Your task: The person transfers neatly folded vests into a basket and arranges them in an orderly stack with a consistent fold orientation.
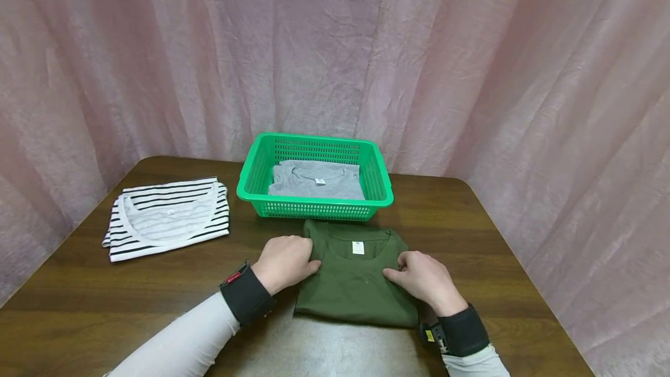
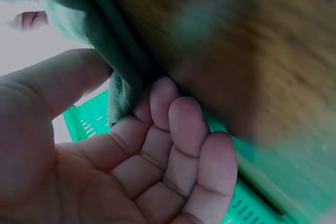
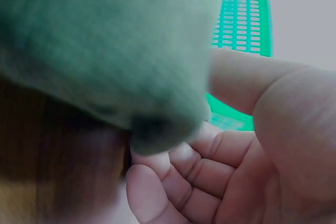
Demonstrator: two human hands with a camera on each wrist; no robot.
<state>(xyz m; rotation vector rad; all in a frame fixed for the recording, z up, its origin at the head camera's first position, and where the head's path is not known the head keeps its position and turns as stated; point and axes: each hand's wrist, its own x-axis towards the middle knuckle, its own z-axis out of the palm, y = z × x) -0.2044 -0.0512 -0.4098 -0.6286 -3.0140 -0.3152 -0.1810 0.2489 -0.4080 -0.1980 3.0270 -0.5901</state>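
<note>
A folded dark green T-shirt point(image 1: 361, 284) lies in front of the basket, its neckline and white label facing up. My left hand point(image 1: 287, 262) pinches the shirt's left edge, thumb on top and fingers beneath. At the right edge, my right hand point(image 1: 423, 279) pinches the cloth in the same manner. Both wrist views show the green cloth point(image 2: 123, 72) between thumb and fingers; the right wrist view has its fold point(image 3: 115, 51) close to the camera, blurred. The shirt's underside is hidden in the head view.
Just behind the shirt stands a green plastic basket point(image 1: 314, 199) with a folded grey T-shirt point(image 1: 319, 182) inside. A folded black-and-white striped shirt point(image 1: 170, 217) lies on the left of the wooden table point(image 1: 450, 214). Pink curtains point(image 1: 324, 45) hang around the table.
</note>
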